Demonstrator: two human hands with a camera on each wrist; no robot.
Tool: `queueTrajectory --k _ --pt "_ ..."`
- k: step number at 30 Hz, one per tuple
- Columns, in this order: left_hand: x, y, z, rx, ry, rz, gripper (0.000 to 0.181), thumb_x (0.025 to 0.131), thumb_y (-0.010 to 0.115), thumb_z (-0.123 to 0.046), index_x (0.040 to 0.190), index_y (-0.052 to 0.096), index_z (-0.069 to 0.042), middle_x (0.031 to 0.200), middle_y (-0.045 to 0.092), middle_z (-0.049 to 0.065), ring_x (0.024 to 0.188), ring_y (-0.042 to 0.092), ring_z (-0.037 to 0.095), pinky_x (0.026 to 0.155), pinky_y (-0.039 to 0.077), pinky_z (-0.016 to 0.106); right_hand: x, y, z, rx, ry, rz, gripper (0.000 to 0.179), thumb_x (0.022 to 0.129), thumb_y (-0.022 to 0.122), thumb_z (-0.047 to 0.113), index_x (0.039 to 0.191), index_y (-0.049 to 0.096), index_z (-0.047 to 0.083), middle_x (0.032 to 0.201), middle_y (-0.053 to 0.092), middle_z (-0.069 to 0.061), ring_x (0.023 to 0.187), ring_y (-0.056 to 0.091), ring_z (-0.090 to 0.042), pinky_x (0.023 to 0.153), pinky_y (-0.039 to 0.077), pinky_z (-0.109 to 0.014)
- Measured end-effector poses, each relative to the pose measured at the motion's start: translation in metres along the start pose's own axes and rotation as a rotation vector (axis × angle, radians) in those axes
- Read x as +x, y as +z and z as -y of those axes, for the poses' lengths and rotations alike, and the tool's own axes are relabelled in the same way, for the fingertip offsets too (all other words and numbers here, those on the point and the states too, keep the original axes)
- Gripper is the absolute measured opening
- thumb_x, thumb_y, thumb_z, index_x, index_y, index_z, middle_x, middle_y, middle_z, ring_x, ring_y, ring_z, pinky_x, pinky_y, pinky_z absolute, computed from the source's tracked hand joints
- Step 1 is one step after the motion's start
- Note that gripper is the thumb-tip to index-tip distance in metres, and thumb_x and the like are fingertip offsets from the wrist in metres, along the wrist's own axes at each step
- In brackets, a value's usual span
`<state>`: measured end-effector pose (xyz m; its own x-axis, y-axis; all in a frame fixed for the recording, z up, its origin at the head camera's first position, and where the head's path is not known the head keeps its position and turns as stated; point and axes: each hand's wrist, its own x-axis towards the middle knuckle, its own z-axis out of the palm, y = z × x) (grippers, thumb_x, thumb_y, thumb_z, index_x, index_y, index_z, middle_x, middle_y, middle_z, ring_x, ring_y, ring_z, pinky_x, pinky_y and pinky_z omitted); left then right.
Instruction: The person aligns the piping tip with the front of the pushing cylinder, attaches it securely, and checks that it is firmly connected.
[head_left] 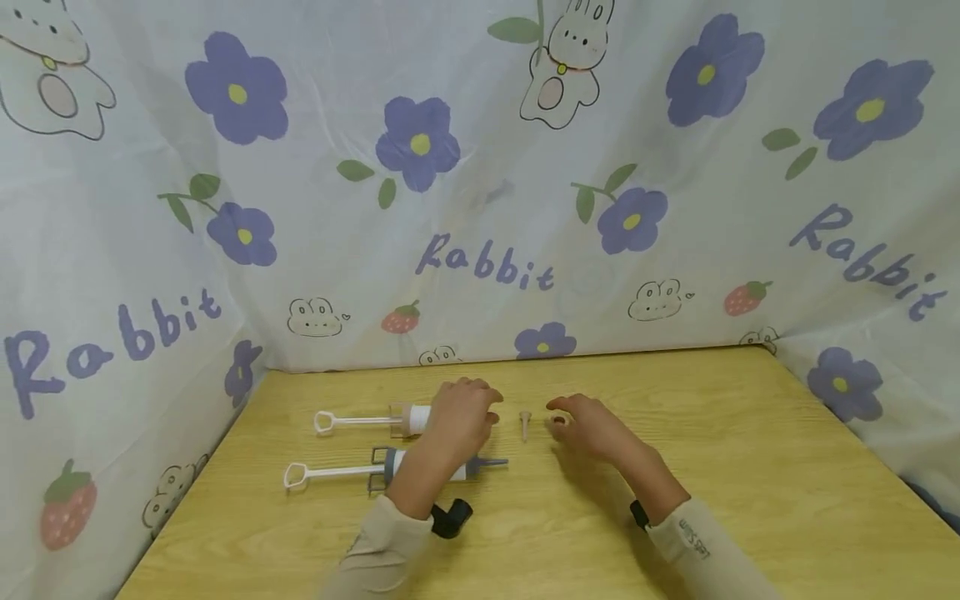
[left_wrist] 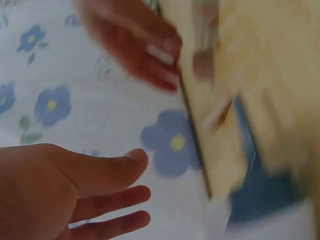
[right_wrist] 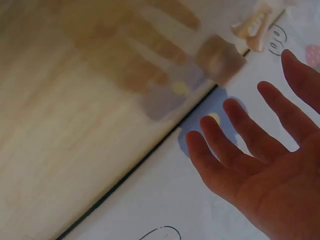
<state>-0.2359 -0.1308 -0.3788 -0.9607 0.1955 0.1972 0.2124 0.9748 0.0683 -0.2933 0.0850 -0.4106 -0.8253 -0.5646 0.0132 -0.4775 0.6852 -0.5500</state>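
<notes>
Head view shows our left hand (head_left: 459, 419) and right hand (head_left: 590, 427) empty, fingers (right_wrist: 251, 128) loosely parted, the small beige nozzle (head_left: 525, 422) lying between them on the tabletop (head_left: 750, 467); we expect it light, stiff and perhaps slippery, best pinched around its wider far end.

Soft light; wrist views partly blurred.
</notes>
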Motion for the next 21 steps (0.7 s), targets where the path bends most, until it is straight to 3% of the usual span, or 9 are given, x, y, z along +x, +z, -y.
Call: queueTrajectory --k 4,8,10,13,16,18,21 --pt "0.021 0.022 -0.033 0.137 0.005 0.076 0.014 0.097 0.073 -0.029 0.105 0.078 -0.018 0.097 0.073 0.001 0.093 0.066 0.023 0.086 0.056 0.040 0.001 0.006 0.000 -0.064 0.033 -0.033 0.038 0.100 0.063 0.007 0.137 0.062 -0.002 0.129 0.065 -0.025 0.112 0.066 -0.041 0.096 0.054 -0.054" --pt "0.038 0.037 -0.056 0.284 -0.018 0.219 0.015 0.100 0.069 -0.031 0.107 0.076 -0.020 0.097 0.074 0.001 0.093 0.067 0.022 0.085 0.056 0.037 0.000 0.011 0.003 -0.119 0.060 -0.097 0.036 0.097 0.068 0.006 0.132 0.065 -0.001 0.119 0.068 -0.022 0.109 0.068 -0.040 0.093 0.056 -0.051" --pt "0.042 0.042 -0.062 0.333 -0.029 0.267 0.014 0.101 0.067 -0.031 0.108 0.075 -0.021 0.096 0.073 0.000 0.090 0.067 0.020 0.082 0.055 0.035 0.000 0.014 0.005 -0.167 0.033 -0.128 0.029 0.096 0.069 0.004 0.124 0.069 -0.001 0.110 0.070 -0.020 0.101 0.069 -0.037 0.088 0.058 -0.049" --pt "0.044 0.044 -0.065 0.389 -0.041 0.267 0.011 0.102 0.066 -0.029 0.100 0.074 -0.022 0.086 0.069 -0.002 0.080 0.066 0.018 0.076 0.054 0.032 0.002 0.016 0.008 -0.250 -0.033 -0.177 0.007 0.096 0.067 0.001 0.100 0.072 0.001 0.090 0.070 -0.014 0.081 0.068 -0.030 0.072 0.056 -0.044" --pt "0.043 0.043 -0.064 0.409 -0.043 0.244 0.016 0.103 0.065 -0.029 0.091 0.073 -0.022 0.080 0.067 -0.002 0.074 0.064 0.017 0.076 0.053 0.033 0.005 0.015 0.008 -0.281 -0.045 -0.191 0.015 0.097 0.064 0.002 0.083 0.067 0.005 0.078 0.067 -0.010 0.070 0.062 -0.025 0.063 0.051 -0.040" --pt "0.043 0.044 -0.063 0.388 -0.049 0.247 0.017 0.102 0.065 -0.030 0.090 0.074 -0.021 0.080 0.069 -0.002 0.075 0.065 0.017 0.079 0.053 0.035 0.005 0.013 0.007 -0.278 -0.014 -0.171 0.012 0.097 0.065 0.005 0.085 0.068 0.004 0.082 0.070 -0.010 0.073 0.065 -0.025 0.066 0.053 -0.040" --pt "0.042 0.045 -0.059 0.347 -0.062 0.247 0.016 0.101 0.068 -0.033 0.093 0.075 -0.022 0.085 0.072 -0.002 0.080 0.068 0.019 0.082 0.054 0.036 0.002 0.007 0.004 -0.247 0.038 -0.138 0.009 0.097 0.069 0.009 0.101 0.073 0.001 0.098 0.076 -0.013 0.089 0.072 -0.029 0.078 0.059 -0.044"
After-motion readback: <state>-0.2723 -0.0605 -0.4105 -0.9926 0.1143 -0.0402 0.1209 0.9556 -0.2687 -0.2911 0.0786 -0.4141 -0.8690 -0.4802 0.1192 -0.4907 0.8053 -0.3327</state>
